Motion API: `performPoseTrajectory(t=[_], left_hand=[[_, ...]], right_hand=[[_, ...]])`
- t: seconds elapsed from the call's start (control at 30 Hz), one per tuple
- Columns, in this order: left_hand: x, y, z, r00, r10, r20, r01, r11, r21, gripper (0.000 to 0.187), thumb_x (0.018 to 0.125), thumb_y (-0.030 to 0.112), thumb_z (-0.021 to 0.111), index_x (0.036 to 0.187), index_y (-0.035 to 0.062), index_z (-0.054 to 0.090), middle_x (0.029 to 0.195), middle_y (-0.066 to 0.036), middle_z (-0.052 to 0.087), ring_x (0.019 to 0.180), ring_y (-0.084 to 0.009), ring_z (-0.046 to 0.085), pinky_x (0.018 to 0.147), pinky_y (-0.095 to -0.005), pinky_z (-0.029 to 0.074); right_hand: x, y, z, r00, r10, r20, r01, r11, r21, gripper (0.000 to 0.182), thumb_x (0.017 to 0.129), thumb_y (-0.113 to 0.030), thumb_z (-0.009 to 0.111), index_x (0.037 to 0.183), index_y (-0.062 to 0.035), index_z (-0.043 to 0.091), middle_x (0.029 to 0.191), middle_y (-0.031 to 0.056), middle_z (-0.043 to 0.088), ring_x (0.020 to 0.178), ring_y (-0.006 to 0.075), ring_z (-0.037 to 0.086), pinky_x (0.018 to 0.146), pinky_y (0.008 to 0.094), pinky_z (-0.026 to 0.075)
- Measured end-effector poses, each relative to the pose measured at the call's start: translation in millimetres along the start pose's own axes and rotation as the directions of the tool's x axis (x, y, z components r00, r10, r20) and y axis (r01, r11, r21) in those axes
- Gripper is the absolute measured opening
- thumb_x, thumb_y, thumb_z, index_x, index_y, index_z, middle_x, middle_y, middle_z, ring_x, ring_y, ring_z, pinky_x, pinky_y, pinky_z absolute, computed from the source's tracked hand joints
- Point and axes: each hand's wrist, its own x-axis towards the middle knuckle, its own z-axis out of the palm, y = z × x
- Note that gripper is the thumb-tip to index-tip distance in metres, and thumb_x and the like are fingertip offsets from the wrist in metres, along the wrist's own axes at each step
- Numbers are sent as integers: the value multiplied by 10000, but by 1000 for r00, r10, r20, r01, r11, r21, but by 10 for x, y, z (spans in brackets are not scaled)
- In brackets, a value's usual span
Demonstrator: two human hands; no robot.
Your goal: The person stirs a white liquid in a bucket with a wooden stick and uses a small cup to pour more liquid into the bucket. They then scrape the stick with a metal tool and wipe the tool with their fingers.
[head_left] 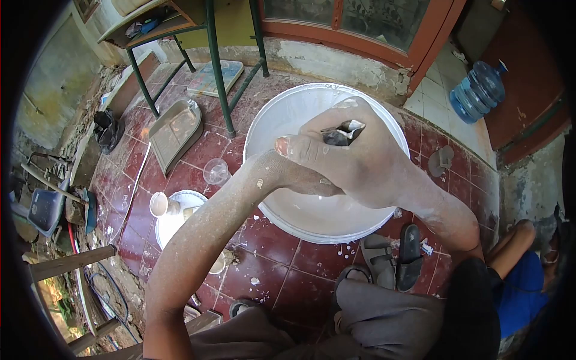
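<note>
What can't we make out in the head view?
All head view:
- Left hand: fingers hidden behind the right hand.
- Dark thing: mostly covered by the right hand, shape unclear.
- Tub: middle blocked by hands.
- Other person: cut off at right.

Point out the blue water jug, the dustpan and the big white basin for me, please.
Blue water jug (478, 95): head view, middle of its body.
Dustpan (175, 129): head view, its flat pan.
Big white basin (269, 123): head view, its left inner wall.
</note>
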Motion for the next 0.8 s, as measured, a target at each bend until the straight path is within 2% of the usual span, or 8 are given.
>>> performPoseTrajectory(t=[0.07, 0.17, 0.33, 0.4, 0.47, 0.57, 0.63, 0.8], left_hand=[[40, -8, -79, 998, -65, 7, 65, 997, 51, 224, 864, 192, 620, 1043, 58, 635, 932, -127, 665, 888, -217, 641, 833, -339, 495], [114, -39, -163, 987, -160, 2, 159, 981, 113, 231, 881, 194, 630, 1057, 45, 635, 971, -114, 657, 900, -215, 633, 828, -334, 505], [161, -271, -4, 992, -115, 54, 108, 987, 115, 191, 890, 122, 599, 1049, 22, 631, 984, -118, 659, 905, -208, 645, 837, -333, 519], [74, -284, 103, 1000, 4, 21, 2, 961, -278, 68, 815, 8, 584, 882, 2, 578, 812, -133, 642, 719, -268, 635, 731, -362, 521], [31, -240, 170, 999, 19, 49, 1, 924, -382, 73, 814, 17, 595, 883, 2, 575, 845, -139, 643, 743, -266, 639, 735, -357, 521], [77, -282, 239, 987, 158, 9, -141, 906, -398, 169, 802, 18, 614, 966, -9, 582, 964, -167, 656, 837, -290, 649, 764, -353, 519], [33, -239, 239, 935, 150, -322, -145, 989, 40, 211, 820, 34, 620, 1024, -18, 594, 985, -181, 661, 900, -317, 642, 787, -362, 516], [38, -236, 0, 964, 114, -240, -127, 991, -38, 205, 868, 60, 603, 1062, -4, 596, 989, -182, 659, 920, -336, 629, 803, -391, 509]], right_hand=[[9, 102, 39, 969, -243, -31, 238, 964, -122, 250, 875, -222, 678, 796, 13, 707, 644, 67, 642, 595, 102, 564, 554, 262, 436], [-21, -16, -135, 953, -301, 39, 304, 946, -112, 263, 888, -215, 673, 788, 27, 699, 647, 56, 648, 598, 97, 564, 550, 254, 432], [94, 254, -157, 983, -38, -178, 120, 872, 475, 349, 882, -147, 646, 569, -19, 555, 507, -11, 437, 431, 86, 354, 427, 294, 265], [93, 184, -171, 995, 44, -85, 2, 876, 482, 352, 881, -146, 646, 568, -29, 535, 506, -18, 416, 433, 88, 344, 430, 295, 264], [85, 98, -165, 991, 131, 11, -120, 868, 483, 355, 880, -144, 646, 567, -40, 516, 505, -25, 395, 435, 90, 334, 432, 296, 263], [114, 59, -69, 991, 128, -32, -119, 972, 200, 333, 878, -142, 648, 590, -15, 540, 508, -5, 424, 451, 83, 359, 440, 288, 281], [127, 141, 37, 896, -328, -299, 281, 941, -189, 354, 869, -147, 658, 571, -2, 532, 500, 2, 433, 468, 70, 378, 449, 272, 286], [34, 139, -144, 945, -313, -89, 304, 947, -101, 292, 867, -179, 653, 658, 21, 622, 557, 25, 530, 553, 77, 484, 536, 263, 385]])
